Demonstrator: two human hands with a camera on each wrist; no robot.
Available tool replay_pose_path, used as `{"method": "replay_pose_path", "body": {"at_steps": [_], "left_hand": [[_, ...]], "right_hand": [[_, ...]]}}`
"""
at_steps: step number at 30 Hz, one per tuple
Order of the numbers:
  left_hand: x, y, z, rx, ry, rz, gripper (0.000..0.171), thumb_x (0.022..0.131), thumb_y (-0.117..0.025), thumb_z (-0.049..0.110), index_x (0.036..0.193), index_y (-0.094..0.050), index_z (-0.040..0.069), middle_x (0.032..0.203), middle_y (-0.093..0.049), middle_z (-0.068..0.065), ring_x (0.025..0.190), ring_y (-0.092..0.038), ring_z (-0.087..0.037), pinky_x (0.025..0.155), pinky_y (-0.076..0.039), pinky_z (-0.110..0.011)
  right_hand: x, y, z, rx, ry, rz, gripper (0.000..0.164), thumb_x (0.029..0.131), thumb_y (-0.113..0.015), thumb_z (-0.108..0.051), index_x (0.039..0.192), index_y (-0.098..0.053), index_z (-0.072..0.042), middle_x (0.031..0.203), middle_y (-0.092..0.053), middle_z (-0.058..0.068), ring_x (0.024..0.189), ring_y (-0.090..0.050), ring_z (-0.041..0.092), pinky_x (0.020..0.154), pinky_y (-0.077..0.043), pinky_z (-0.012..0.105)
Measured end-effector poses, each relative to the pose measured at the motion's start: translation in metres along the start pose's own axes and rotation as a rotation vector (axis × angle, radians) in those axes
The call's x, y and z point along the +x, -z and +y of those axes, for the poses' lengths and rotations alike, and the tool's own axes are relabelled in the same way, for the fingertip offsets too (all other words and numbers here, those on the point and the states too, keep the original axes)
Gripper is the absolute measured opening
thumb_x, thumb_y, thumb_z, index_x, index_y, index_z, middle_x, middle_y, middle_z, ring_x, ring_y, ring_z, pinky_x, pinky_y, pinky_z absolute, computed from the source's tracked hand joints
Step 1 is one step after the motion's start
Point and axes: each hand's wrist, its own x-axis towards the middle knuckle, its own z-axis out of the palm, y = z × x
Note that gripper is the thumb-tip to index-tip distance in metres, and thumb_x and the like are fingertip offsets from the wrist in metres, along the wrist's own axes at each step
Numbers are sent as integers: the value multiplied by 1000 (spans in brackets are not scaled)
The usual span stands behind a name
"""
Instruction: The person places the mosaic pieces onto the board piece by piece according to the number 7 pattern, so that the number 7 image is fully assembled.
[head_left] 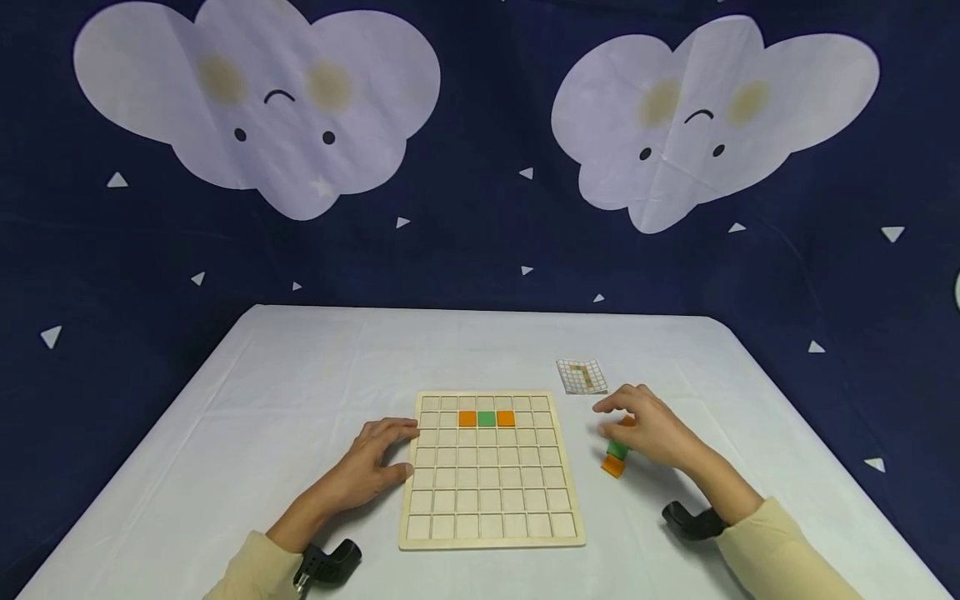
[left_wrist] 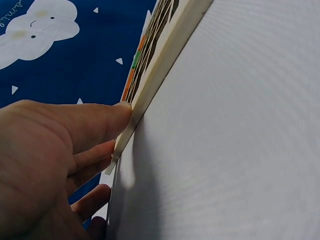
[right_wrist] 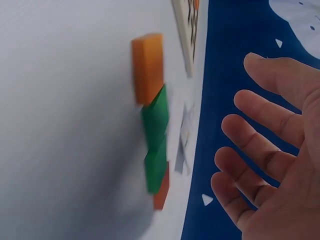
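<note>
A pale wooden grid board [head_left: 477, 479] lies on the table, with two orange tiles and one green tile [head_left: 487, 419] between them in its second row from the far edge. My left hand [head_left: 367, 467] rests at the board's left side, and in the left wrist view the thumb [left_wrist: 107, 120] touches its edge. My right hand [head_left: 652, 425] hovers over a short line of loose tiles, fingers relaxed and holding nothing. In the right wrist view these are an orange block [right_wrist: 149, 69], two green blocks [right_wrist: 156, 120] and another orange one [right_wrist: 161, 192] partly hidden behind.
A small printed pattern card [head_left: 582, 377] lies beyond the board's far right corner. White cloth covers the table [head_left: 300, 367]. A dark blue curtain [head_left: 480, 250] with clouds hangs behind. Black wrist devices [head_left: 330, 562] sit by both sleeves.
</note>
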Motion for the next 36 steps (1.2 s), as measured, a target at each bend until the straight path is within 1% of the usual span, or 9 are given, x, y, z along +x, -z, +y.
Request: {"method": "replay_pose_path", "body": {"at_steps": [4,7,10,16,22,29,32,36], "left_hand": [[0,0,0,2,3,2,47,81,-70,11,126,-57,9,139,-48,-3,129,-35,-28,106,-28,-55],[0,0,0,2,-6,5,47,81,-70,11,126,-57,8,139,-49,-4,129,-35,-28,105,-28,-55],[0,0,0,-1,-13,6,47,81,-70,10,126,-57,7,139,-49,-4,128,-36,-28,105,-28,-55],[0,0,0,5,-16,2,47,81,-70,11,126,-57,7,139,-48,-5,128,-35,-28,105,-28,-55],[0,0,0,6,-17,6,47,81,-70,11,126,-57,8,139,-49,-4,128,-35,-29,105,-28,-56],[0,0,1,-6,0,3,47,81,-70,11,126,-57,8,139,-49,-3,129,-35,-28,105,-28,-56],[0,0,1,-9,8,1,46,81,-70,10,126,-58,9,139,-49,-3,129,-34,-28,106,-27,-56],[0,0,1,-7,1,3,47,81,-70,10,126,-57,9,139,-49,-3,129,-35,-28,105,-28,-55]], "right_hand": [[-7,1,9,-16,17,17,25,81,-72,-20,105,-70,-13,104,-65,-2,95,-50,20,80,-43,34],[-12,1,16,-38,50,23,26,79,-73,-19,105,-70,-13,99,-64,-1,90,-48,18,75,-40,28],[-15,0,21,-51,77,23,28,77,-75,-18,104,-70,-12,95,-63,-1,87,-46,16,73,-39,26],[-19,0,27,-90,71,5,30,76,-75,-19,105,-70,-14,99,-62,-4,88,-43,14,76,-39,28],[-22,0,33,-135,43,-31,33,74,-77,-19,107,-70,-17,105,-61,-3,95,-42,14,81,-40,36],[-22,-2,35,-159,43,-43,33,74,-77,-19,106,-70,-19,105,-58,-4,96,-40,14,79,-36,32],[-21,-3,36,-168,34,-47,33,74,-77,-18,106,-70,-21,106,-57,-4,97,-39,14,80,-35,33],[-20,-5,37,-180,49,-33,33,74,-77,-17,105,-69,-22,107,-56,-4,98,-38,14,80,-36,34]]}}
